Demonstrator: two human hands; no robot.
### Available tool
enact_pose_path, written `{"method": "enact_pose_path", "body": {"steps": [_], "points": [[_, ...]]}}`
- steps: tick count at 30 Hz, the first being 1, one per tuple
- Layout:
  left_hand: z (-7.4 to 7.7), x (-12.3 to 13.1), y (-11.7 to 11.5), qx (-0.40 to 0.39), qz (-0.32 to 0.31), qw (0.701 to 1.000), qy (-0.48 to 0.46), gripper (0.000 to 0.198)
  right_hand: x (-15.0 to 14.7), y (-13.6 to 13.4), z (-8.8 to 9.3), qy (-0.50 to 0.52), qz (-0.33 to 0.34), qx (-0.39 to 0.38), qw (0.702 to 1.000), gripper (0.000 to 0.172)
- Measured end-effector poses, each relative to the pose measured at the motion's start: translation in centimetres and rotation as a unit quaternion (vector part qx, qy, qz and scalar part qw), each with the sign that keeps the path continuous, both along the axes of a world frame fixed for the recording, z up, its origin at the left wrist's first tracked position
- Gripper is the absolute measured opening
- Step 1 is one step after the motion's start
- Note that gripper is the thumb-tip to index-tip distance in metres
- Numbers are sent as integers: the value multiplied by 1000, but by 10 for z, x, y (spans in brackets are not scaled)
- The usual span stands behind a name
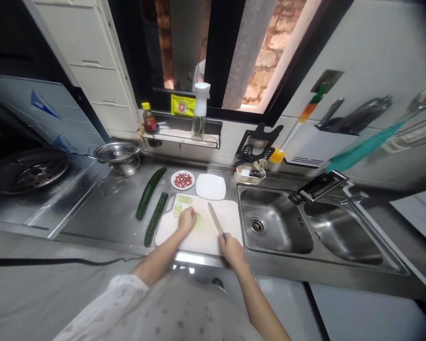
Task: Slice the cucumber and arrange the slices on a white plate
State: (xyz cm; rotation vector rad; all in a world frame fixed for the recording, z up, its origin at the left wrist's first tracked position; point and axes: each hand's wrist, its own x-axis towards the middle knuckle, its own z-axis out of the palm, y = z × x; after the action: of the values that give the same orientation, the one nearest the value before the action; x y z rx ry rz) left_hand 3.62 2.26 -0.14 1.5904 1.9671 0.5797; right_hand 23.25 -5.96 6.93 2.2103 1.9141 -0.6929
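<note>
My right hand (231, 250) is wrapped round the handle of a kitchen knife (216, 217), whose blade points away over a white cutting board (208, 239). Over the board's left half, my left hand (187, 219) is closed with its fingers curled in. Whatever those fingers hold, if anything, is hidden. A cucumber slice (198, 216) shows just right of them. More cucumber slices (184, 200) lie in a row and a small group at the board's far left. Two whole cucumbers, one longer (149, 194) and one nearer (156, 220), rest on the steel counter left of the board.
Behind the board stand a plate of chopped reddish pieces (183, 180) and a white square plate (210, 186). A double sink (277, 222) with a black faucet (319, 187) adjoins on the right. A lidded steel pot (119, 156) and a stove (28, 175) are at left.
</note>
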Motion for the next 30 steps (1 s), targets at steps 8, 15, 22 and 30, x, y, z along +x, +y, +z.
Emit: {"method": "enact_pose_path", "body": {"steps": [8,15,22,30], "points": [[3,-21,-14,15,74,993,-90,10,-2,1,4,-5,2,-15,1000,42],[1,-58,-26,37,120,990,-71,6,-3,2,6,-6,4,-22,1000,42],[3,-75,-34,-7,132,991,-9,12,-3,2,6,-6,1,-19,1000,41],[3,-75,-37,5,97,994,46,18,-4,2,8,-5,2,-26,1000,42]]}}
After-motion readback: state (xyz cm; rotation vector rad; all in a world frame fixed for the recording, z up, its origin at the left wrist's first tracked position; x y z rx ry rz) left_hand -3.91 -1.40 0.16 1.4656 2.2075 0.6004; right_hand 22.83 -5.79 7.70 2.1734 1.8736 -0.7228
